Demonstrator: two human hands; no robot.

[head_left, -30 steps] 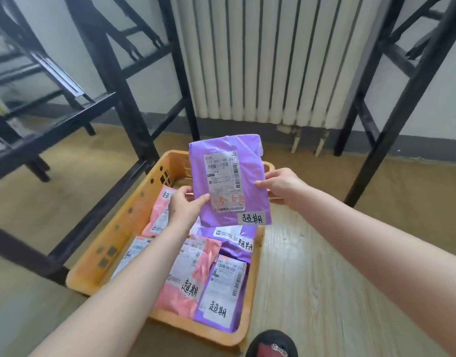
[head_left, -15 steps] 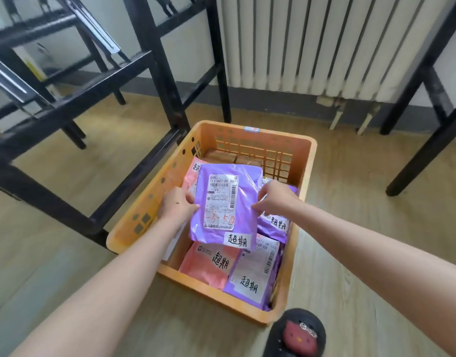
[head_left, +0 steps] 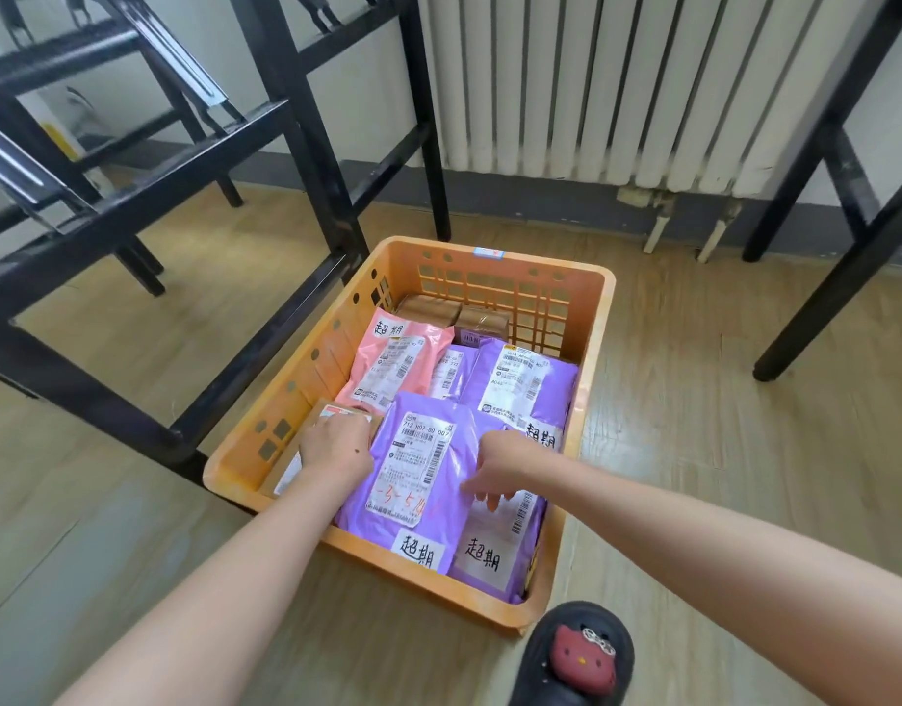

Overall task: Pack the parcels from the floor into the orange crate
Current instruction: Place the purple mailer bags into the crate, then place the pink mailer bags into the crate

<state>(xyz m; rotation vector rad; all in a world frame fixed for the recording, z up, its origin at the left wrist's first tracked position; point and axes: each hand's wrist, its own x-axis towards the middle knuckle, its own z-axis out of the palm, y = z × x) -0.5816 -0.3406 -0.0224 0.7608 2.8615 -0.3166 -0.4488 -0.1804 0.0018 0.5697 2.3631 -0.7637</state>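
Observation:
The orange crate (head_left: 598,349) stands on the wooden floor, filled with parcels. A purple parcel (head_left: 413,471) with a white label and red writing lies flat on top at the crate's near end. My left hand (head_left: 336,448) is at its left edge, fingers curled down around that edge, above a brown box (head_left: 313,422). My right hand (head_left: 494,468) is at its right edge, its blurred fingers pointing down and touching the parcel. Behind lie a pink parcel (head_left: 392,364), another purple parcel (head_left: 525,379) and brown boxes (head_left: 438,310).
A black metal frame (head_left: 296,145) stands close to the crate's left side, and another frame's leg (head_left: 836,277) is at the right. A white radiator (head_left: 617,84) lines the far wall. A black slipper (head_left: 576,654) is by the crate's near right corner.
Both hands lowered the purple parcel from upright above the crate to flat on the parcels at the near end. The view tilted down and closer.

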